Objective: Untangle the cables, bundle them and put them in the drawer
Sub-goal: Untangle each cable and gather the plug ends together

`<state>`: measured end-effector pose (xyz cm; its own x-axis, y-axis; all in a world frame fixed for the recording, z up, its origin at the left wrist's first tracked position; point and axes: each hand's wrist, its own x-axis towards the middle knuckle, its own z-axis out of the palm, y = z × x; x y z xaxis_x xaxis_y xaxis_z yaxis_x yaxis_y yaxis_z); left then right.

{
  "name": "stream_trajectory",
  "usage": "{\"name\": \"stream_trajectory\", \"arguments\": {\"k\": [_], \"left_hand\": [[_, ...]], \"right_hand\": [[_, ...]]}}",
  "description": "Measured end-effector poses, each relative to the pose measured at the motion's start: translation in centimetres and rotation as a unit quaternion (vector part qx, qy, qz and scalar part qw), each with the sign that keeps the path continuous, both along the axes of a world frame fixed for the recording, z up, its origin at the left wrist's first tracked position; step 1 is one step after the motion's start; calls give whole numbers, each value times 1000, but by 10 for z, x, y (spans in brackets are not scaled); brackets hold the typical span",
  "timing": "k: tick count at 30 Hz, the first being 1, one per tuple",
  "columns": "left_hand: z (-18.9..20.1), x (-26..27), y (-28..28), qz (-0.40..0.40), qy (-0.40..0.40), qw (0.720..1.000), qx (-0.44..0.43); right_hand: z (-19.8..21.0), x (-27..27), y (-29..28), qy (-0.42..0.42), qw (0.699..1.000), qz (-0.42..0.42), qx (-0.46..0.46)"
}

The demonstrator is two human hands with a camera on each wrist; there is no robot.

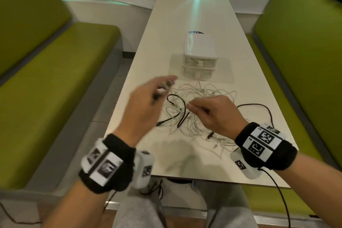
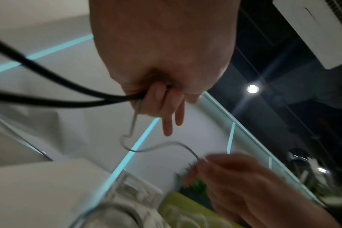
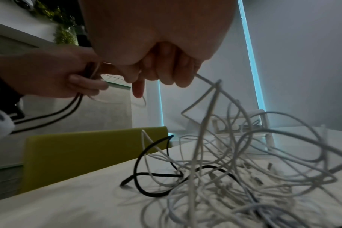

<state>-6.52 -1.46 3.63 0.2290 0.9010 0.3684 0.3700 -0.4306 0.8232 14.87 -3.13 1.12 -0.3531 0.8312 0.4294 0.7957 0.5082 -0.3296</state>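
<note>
Light, limp tangle of thin white and black cables (image 1: 194, 114) lay near the pale tabletop's (image 1: 185, 16) near edge, best taken near plugs; left hand (image 1: 146, 105) gripped a black cable loop (image 2: 55, 86), right hand (image 1: 214, 114) pinched a white strand (image 3: 207, 81).

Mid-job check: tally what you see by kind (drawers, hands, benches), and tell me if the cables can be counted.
Drawers: 2, upper drawer and lower drawer
Hands: 2, left hand grips black cable, right hand pinches white cable
Green benches: 2, left bench and right bench
Total: 6
Cable tangle: too knotted to count.
</note>
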Motion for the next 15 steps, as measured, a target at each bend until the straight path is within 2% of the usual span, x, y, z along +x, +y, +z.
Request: {"name": "stream_trajectory", "arguments": {"k": [3, 7, 9, 11, 12, 13, 14, 15], "left_hand": [[-17, 26, -15, -65, 134, 989, -2], [-9, 30, -13, -47, 290, 956, -6], [-4, 23, -7, -28, 308, 951, -3], [0, 15, -2, -34, 269, 962, 28], [1, 11, -1, -41, 222, 974, 38], [3, 7, 0, -38, 141, 989, 28], [7, 4, -1, -31, 17, 999, -10], [11, 1, -1, -30, -113, 991, -62]], "right_hand": [[0, -8, -5, 16, 999, 21, 35], [-8, -1, -9, 50, 997, 42, -50], [-11, 5, -9, 31, 996, 34, -75], [-13, 11, -8, 22, 996, 31, -79], [-14, 13, -9, 25, 996, 31, -83], [-15, 15, -10, 31, 995, 32, -90], [-15, 16, -10, 37, 994, 33, -97], [-15, 17, -10, 47, 993, 34, -104]]}}
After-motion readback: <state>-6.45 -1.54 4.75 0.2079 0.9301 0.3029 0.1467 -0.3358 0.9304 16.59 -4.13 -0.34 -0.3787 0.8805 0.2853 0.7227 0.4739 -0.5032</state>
